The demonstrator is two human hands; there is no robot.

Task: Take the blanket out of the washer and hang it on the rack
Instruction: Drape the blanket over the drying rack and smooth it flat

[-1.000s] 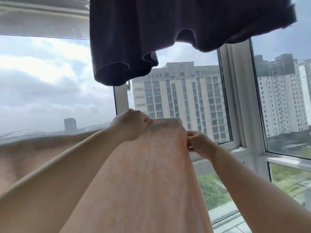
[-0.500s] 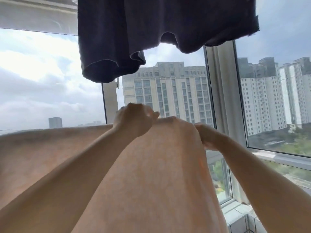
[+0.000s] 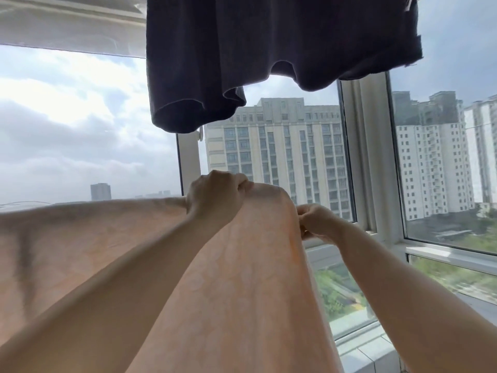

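Because the blanket (image 3: 236, 278) is thin, soft cloth, likely still damp from the wash, it should handle as a limp, somewhat heavy sheet that sags wherever it is not held; it has no stiffness to push with, so the sound place to take it is along the top edge, with the holds spread apart so the weight hangs evenly. Nearest the camera, both forearms reach up and forward, and the peach cloth falls from the hands down past the bottom of the view, filling the space between the arms and spreading wide to the left. At the top of that drape, the left hand (image 3: 215, 200) grips the upper edge with its fingers curled over the fold, and the cloth bulges in a rounded hump just to its right. On the far side of the hump the right hand (image 3: 317, 223) pinches the blanket's side edge, a little lower than the left. I cannot tell whether the cloth already lies over a rack bar, since none shows beneath it. Above and beyond the hands hangs a dark garment (image 3: 269, 49), well apart from the blanket. Farthest off stands the window (image 3: 360, 157).
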